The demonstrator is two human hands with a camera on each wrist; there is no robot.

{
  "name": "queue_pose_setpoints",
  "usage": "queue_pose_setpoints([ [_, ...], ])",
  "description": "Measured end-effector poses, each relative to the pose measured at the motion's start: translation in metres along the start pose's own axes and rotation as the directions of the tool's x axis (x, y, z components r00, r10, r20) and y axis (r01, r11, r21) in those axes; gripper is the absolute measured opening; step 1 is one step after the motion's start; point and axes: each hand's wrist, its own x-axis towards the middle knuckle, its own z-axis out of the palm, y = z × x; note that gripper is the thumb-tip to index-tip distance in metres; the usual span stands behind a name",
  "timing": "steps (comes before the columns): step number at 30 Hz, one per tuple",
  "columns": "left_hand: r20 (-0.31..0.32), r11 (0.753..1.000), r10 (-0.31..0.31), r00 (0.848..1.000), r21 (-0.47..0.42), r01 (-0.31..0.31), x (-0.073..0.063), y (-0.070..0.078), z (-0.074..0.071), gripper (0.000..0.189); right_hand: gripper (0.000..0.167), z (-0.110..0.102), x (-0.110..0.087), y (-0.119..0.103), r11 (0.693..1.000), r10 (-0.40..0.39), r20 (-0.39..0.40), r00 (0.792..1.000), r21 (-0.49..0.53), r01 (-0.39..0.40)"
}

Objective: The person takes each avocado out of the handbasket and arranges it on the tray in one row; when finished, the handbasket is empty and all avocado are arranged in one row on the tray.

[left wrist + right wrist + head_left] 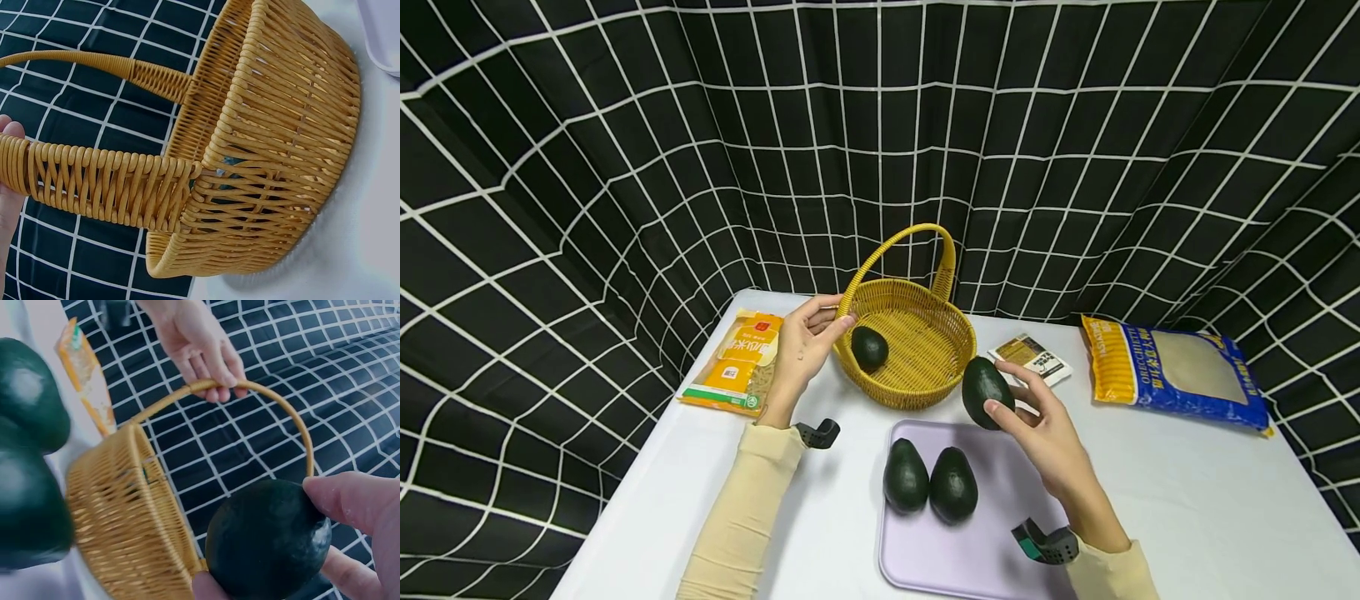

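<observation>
A yellow wicker basket point(917, 392) with one tall handle stands at the back of the table, and a dark green avocado point(869, 348) lies in its left side. My left hand point(808, 337) grips the basket's handle on the left, as the right wrist view also shows. Between thumb and fingers, my right hand point(1041, 421) holds another avocado point(987, 392), raised just right of the basket's rim. Two more avocados point(906, 477) lie side by side on a pale purple tray point(1000, 542) in front. The left wrist view shows the basket's woven side point(281, 137) close up.
An orange and yellow food packet point(733, 362) lies left of the basket. Behind the right hand is a small white and brown packet point(1032, 358). Farther right lies a blue and yellow pasta bag point(1176, 375). A black gridded cloth point(910, 117) hangs behind the white table.
</observation>
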Motion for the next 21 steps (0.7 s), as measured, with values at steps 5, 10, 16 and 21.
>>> queue_pose_setpoints([
  [5,-0.004,1.000,0.010,1.000,0.005,-0.010,0.000,0.001,0.001,0.032,0.062,-0.003,-0.019,0.012,0.997,0.058,-0.037,0.998,-0.046,-0.060],
  [10,-0.006,1.000,0.012,1.000,0.016,-0.012,-0.001,0.001,0.001,0.033,0.059,-0.004,-0.035,0.025,0.986,0.100,-0.092,0.991,-0.123,-0.111],
  [16,-0.003,1.000,0.008,1.000,0.021,-0.007,-0.001,0.001,0.000,0.034,0.059,-0.003,-0.049,0.041,0.973,0.167,-0.116,0.979,-0.144,-0.183],
  [21,-0.006,1.000,0.009,1.000,0.019,-0.009,-0.001,0.002,0.001,0.034,0.059,-0.003,-0.058,0.054,0.965,0.175,-0.125,0.977,-0.175,-0.195],
])
